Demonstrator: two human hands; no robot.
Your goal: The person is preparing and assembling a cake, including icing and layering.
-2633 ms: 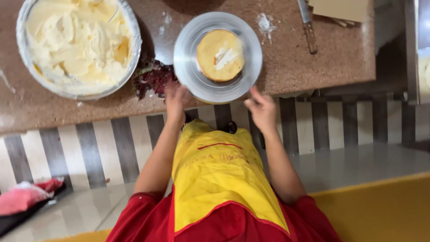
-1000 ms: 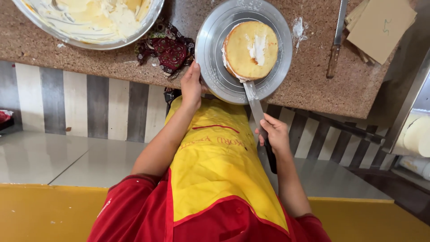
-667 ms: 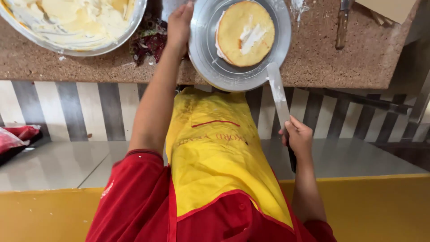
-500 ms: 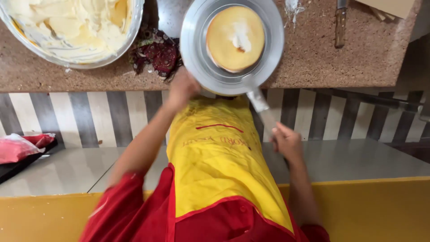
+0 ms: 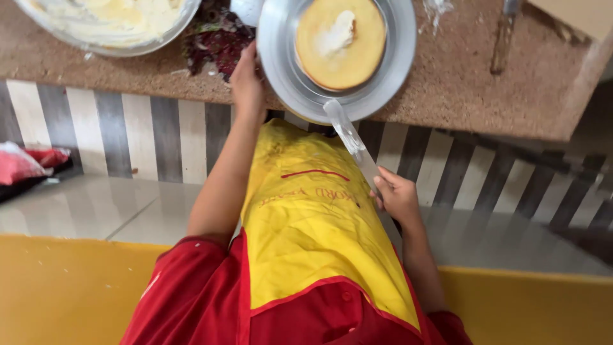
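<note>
Your right hand point(image 5: 399, 199), lower right of centre, has its grip closed round the handle of a long flat metal palette knife point(image 5: 351, 142). Handle itself is mostly hidden under the fingers and behind the yellow apron point(image 5: 306, 223). Vs 0.5 s ago the blade tip has come up onto the near rim of the round silver metal cake stand point(image 5: 281, 64); before that it sat just under the rim. A sec ago the blade lay closer to the cake edge, so you've pulled back and are now re-approaching. Looks like you're lining up for another spreading pass, not spreading yet: the tip sits on the rim, not on the cake.

Knife long axis runs diagonal, from your hand at lower right up to upper left. Tip points toward the round yellow sponge cake layer point(image 5: 341, 41) at top centre. Blade face looks flat-ish, smeared w/ white cream.

Your left hand point(image 5: 248, 80), upper left of centre, grips the stand's left rim, fingers wrapped on the edge; same hold as the earlier frames. The stand sits on the brown speckled stone bench point(image 5: 460, 76), overhanging its near edge. The cake has a white cream dab point(image 5: 336, 33) on top, unspread, much as before.

Upper left: big metal bowl of cream point(image 5: 108, 22), part cut off. A dark red crumpled cloth or wrapper point(image 5: 214, 41) lies between bowl and stand; can't tell which. Second knife point(image 5: 501, 35) lies at upper right of the bench.
</note>
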